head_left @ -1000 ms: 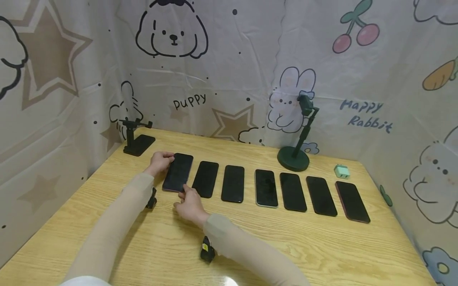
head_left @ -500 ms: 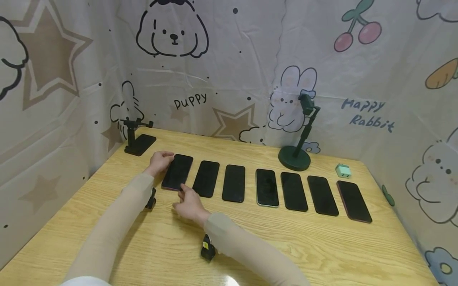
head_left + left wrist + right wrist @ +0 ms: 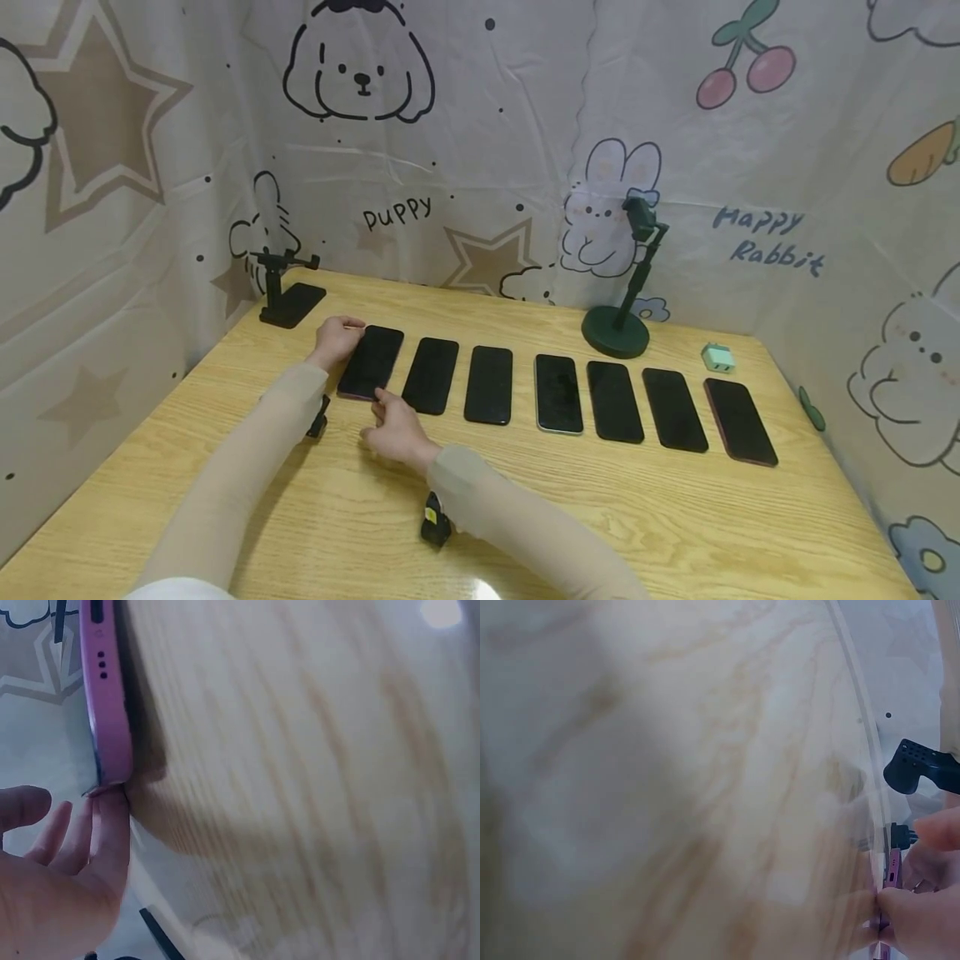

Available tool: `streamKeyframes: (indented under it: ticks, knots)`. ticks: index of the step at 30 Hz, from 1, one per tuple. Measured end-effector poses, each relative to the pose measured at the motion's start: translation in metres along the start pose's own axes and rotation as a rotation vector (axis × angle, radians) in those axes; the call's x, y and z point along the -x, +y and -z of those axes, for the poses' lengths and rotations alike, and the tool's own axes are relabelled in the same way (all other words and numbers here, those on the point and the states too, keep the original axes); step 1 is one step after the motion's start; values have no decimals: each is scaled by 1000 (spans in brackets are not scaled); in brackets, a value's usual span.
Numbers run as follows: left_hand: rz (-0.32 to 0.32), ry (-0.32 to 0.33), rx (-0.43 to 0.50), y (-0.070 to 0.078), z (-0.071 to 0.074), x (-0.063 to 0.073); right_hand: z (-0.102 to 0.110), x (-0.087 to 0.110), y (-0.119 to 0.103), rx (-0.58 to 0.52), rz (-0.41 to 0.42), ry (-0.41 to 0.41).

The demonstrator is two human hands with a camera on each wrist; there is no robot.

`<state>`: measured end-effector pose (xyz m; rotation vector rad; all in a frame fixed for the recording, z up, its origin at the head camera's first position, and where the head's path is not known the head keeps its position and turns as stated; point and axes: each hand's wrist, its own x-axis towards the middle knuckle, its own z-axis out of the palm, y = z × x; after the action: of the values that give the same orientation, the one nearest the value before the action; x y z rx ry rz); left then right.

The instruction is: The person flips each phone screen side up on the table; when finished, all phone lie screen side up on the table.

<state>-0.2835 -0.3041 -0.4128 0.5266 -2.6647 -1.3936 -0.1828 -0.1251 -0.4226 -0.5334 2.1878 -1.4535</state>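
A phone with a black screen and purple frame (image 3: 371, 362) lies at the left end of a row of phones. My left hand (image 3: 335, 340) touches its upper left side. In the left wrist view, fairly straight fingers (image 3: 111, 825) meet the corner of the phone's purple edge (image 3: 109, 712), the thumb standing apart. At the phone's lower right corner, a fingertip of my right hand (image 3: 400, 431) touches the edge; its other fingers are partly hidden. The right wrist view catches this hand (image 3: 930, 922) beside the purple edge (image 3: 893, 870).
Several more dark phones (image 3: 487, 385) continue the row rightward along the wooden table (image 3: 600, 508). A black phone stand (image 3: 288, 304) occupies the back left corner. Behind the row stand a dark green stand (image 3: 615, 333) and a mint charger plug (image 3: 718, 358). Patterned curtains (image 3: 480, 108) border the table.
The purple-framed phone has shifted slightly left at its lower end, and my right fingertips have moved left with it. My left hand has stayed nearly in place.
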Motion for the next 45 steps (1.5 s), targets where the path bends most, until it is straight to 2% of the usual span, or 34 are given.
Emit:
streamKeyframes:
  ticks: [7,16,25,29,33,38,41,45]
  knots:
    - [-18,-8,88,5,3,-5,1,-2,1,12,17,-2]
    - [-50,-27,25,9,-2,-6,5,-3,0,14,7,12]
    - [-49,-35,46,8,-7,-3,8,-4,6,0,3,15]
    - [-59,-25,23,8,-9,-2,10,-2,7,2,-20,34]
    - [-100,5,-7,9,-8,-4,16,5,6,18,-32,62]
    - [-166,21,-8,15,-6,-7,32,12,6,23,25,76]
    - [-219,23,-23,24,-4,-5,44,18,5,38,61,71]
    - [-298,31,-58,41,1,-1,70,27,4,141,124,78]
